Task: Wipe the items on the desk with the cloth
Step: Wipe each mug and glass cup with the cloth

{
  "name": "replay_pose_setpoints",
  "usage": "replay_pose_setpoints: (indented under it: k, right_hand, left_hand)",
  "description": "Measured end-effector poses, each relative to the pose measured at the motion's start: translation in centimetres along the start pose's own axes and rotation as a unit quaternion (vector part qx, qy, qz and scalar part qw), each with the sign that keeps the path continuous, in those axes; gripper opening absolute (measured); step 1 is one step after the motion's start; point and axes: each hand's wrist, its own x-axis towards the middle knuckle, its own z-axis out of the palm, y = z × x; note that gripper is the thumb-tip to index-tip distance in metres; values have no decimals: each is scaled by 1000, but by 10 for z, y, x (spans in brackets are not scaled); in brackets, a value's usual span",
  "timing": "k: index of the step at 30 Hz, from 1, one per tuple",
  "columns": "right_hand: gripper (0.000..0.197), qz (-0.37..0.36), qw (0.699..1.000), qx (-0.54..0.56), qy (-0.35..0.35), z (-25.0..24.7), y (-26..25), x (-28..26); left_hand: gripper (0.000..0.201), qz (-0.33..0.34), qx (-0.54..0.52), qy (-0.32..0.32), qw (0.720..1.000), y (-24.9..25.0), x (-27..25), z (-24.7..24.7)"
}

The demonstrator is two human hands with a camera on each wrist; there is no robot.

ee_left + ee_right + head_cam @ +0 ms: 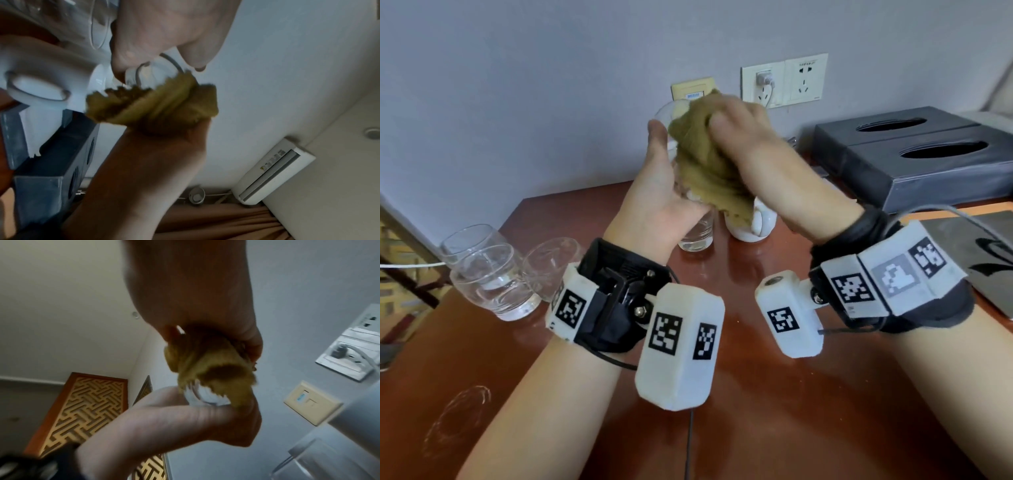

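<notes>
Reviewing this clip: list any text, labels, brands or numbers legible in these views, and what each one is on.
No text reads clearly.
Black-and-white square marker codes on the white wrist camera housings: patterns, no letters.
Blue label on the beige wall plate: too blurred.
Small print atop the white wall socket: too small.
Yellow warning sticker and print on the white air conditioner: too blurred.

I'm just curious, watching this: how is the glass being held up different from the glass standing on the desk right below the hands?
The held glass is lifted off the desk, gripped by the left hand; the standing glass rests upright, untouched. The held glass is largely covered by the olive cloth that the right hand grips; the standing glass is bare. Both are clear glass.
</notes>
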Motion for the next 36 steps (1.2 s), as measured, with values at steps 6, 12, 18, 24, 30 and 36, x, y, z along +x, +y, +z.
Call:
replay_pose_setpoints:
  k: [6,12,18,24,30,36]
  right_hand:
    - [55,-129,979,-158,-9,18,6,-6]
    - [49,-139,985,-87,59,6,11,1]
    - [36,-57,981,-44,180,-12,15,8]
    - [20,41,991,-43,122,-18,13,10]
    - [41,-70,995,-57,54,6,5,-1]
    - [19,-54,990,-2,128,-6,4,4]
  left_hand:
    - [84,-7,-121,-22,992,8,-8,-1]
    - [66,6,-47,38,998,3,-1,4]
    - [52,36,16,102,994,8,3,-5]
    - [53,32,134,92,986,-3,5,-4]
    - [66,64,191,68,977,-4,0,-3]
    - [65,61,230,47,970,-4,-1,-3]
